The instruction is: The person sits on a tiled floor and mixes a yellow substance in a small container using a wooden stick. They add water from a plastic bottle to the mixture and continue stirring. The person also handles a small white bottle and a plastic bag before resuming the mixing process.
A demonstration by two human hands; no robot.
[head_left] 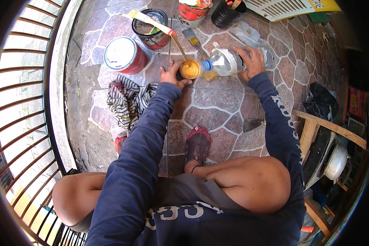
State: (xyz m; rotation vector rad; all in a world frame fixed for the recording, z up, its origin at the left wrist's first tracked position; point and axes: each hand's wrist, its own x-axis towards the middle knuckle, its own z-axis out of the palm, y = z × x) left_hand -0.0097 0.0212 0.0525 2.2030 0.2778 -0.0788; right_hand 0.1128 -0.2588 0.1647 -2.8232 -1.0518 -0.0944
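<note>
My left hand [173,76] grips a small cup [190,69] from its left side; golden-yellow liquid shows inside it. A thin stick [177,44] leans into the cup. In my right hand [252,62] is a clear plastic bottle [225,62] with a pale label band, laid nearly level. Its blue-topped neck points left, right at the cup's rim; I cannot tell whether the cap is on. Behind and partly under the bottle lies a flat paintbrush [194,39]. A striped cloth [129,100] is heaped by my left forearm.
Beyond my left hand stand a red can with a white lid [121,51], an open dark paint can [151,35] with a brush [149,21] across it, a red-and-white can [194,12] and a black container [228,13]. Bars [22,86] run along the left; a wooden frame [332,129] stands right.
</note>
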